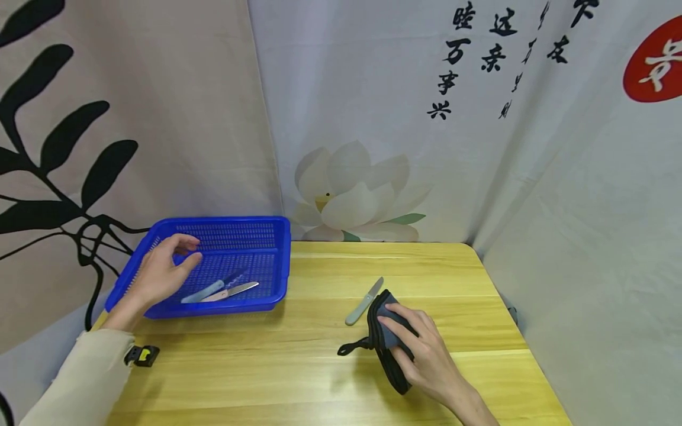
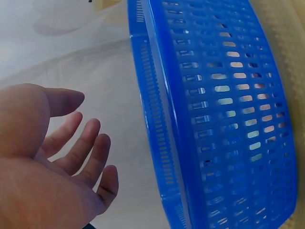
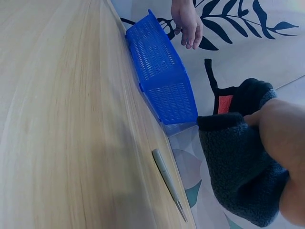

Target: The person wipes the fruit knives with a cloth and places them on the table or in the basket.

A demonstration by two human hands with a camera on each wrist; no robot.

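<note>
Above the left side of a blue plastic basket (image 1: 288,254), my left hand (image 1: 160,272) hovers with loosely bent fingers and nothing in its grasp. In the left wrist view that hand (image 2: 62,148) is beside the slotted basket wall (image 2: 190,143), apart from it. Two small knives lie inside, one with a light blue handle (image 1: 205,291) and one with a pale pinkish handle (image 1: 215,296). My right hand (image 1: 423,355) grips a folded dark grey cloth (image 3: 238,167) with black edging and a hanging loop. Just beyond the cloth, a knife with a pale green handle (image 1: 360,309) lies on the table.
The wooden table (image 1: 256,367) meets a pale printed curtain (image 1: 367,130) at the back. Another curtain hangs along the right. A small black device (image 1: 142,356) is strapped at the left sleeve (image 1: 90,373).
</note>
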